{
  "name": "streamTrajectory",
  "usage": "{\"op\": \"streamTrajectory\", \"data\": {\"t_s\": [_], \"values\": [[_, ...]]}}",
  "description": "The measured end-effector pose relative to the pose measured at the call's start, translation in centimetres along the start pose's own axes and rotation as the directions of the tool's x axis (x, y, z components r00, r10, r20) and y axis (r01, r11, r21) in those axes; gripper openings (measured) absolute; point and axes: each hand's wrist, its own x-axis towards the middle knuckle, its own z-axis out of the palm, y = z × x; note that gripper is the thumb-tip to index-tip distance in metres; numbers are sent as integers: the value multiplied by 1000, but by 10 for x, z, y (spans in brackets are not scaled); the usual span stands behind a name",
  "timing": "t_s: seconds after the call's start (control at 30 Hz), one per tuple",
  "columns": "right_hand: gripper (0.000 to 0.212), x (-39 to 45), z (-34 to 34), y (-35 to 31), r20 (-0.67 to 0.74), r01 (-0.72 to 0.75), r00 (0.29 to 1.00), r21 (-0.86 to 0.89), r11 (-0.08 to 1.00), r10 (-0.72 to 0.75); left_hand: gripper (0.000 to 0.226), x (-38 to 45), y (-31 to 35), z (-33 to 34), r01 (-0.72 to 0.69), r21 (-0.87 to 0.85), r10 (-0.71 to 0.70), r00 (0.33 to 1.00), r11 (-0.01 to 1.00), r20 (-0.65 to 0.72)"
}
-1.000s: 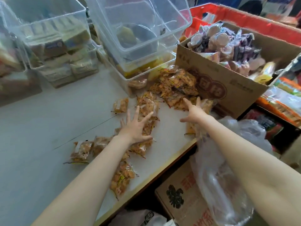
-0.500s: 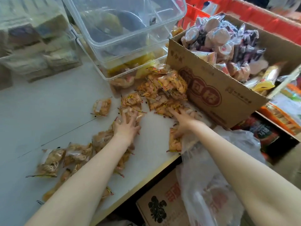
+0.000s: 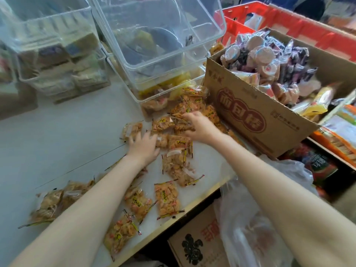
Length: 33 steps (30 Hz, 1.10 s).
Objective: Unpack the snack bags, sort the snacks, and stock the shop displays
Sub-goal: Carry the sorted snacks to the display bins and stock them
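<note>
Several small clear packets of orange snacks [image 3: 167, 199] lie scattered over the white table [image 3: 57, 143], with a denser pile [image 3: 189, 105] against the clear bins. My left hand [image 3: 143, 148] lies flat with spread fingers on packets near the middle of the spread; it is blurred. My right hand [image 3: 200, 126] reaches into the pile, its fingers and thumb curled round packets there. A thin clear plastic bag [image 3: 250, 228] hangs below the table edge under my right forearm.
Stacked clear plastic bins [image 3: 154, 45] stand at the back, more bins [image 3: 48, 54] with wrapped goods at the left. A cardboard box [image 3: 250, 116] of wrapped cakes sits at the right, a red crate [image 3: 289, 22] behind it. Another carton [image 3: 194, 245] is under the table edge.
Both hands have moved forward and closer together into the packet pile. The right hand went from flat on the packets near the table edge to curling round packets by the bins.
</note>
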Motion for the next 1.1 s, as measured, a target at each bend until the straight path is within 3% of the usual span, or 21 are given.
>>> {"op": "streamTrajectory", "data": {"t_s": [0.1, 0.23, 0.33, 0.43, 0.83, 1.0, 1.1], "values": [[76, 28, -25, 28, 31, -120, 992, -88, 989, 123, 63, 17, 27, 4, -138, -76, 136, 990, 988, -34], [95, 63, -31, 48, 75, -173, 982, -41, 984, 176, 74, 37, 55, 15, -234, -126, 254, 951, 964, 177], [103, 83, -24, 55, 108, -186, 976, -29, 982, 188, 81, 43, 60, 30, -209, -116, 237, 905, 971, 353], [103, 87, -8, 62, 178, -154, 969, -101, 983, 170, 79, 41, 60, 33, -203, -37, 199, 877, 978, 438], [113, 29, 49, 19, 319, -74, 939, -175, 982, 128, 73, -15, -1, 31, -144, -23, 136, 855, 989, 500], [116, 17, 74, -5, 281, -42, 953, -264, 964, 118, 87, -41, -24, 40, -16, -163, 98, 852, 987, 514], [116, 23, 82, -9, 257, -58, 958, -258, 964, 126, 100, -47, -15, 51, -27, -179, 120, 840, 983, 530]]}}
